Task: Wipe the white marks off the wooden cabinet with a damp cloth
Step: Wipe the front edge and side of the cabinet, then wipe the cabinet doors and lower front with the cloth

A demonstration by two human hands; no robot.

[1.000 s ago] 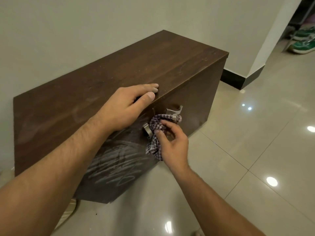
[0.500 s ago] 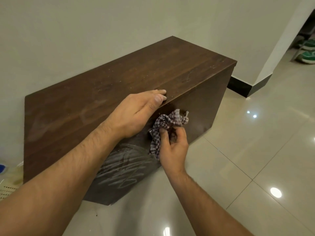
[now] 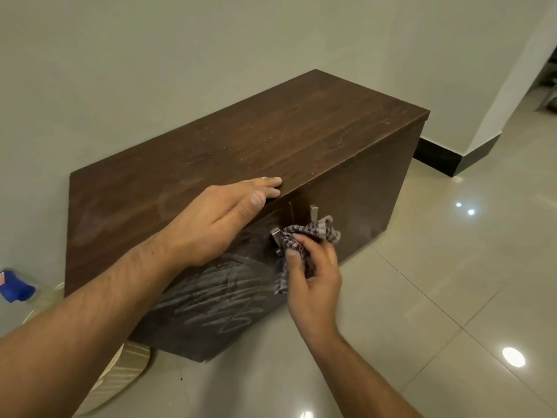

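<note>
Bunching cloth [image 3: 304,236] in R hand [image 3: 313,285] fingers [image 3: 294,260].

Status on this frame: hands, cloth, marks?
Left hand flat on cabinet top. Right hand grips checked cloth at door handles. White marks unwiped.

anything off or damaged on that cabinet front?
Yes: white scribbled marks cover the left door of the wooden cabinet, unwiped. The right hand holds the checked cloth bunched at the metal handles, beside the scribbles. No damage visible.
</note>
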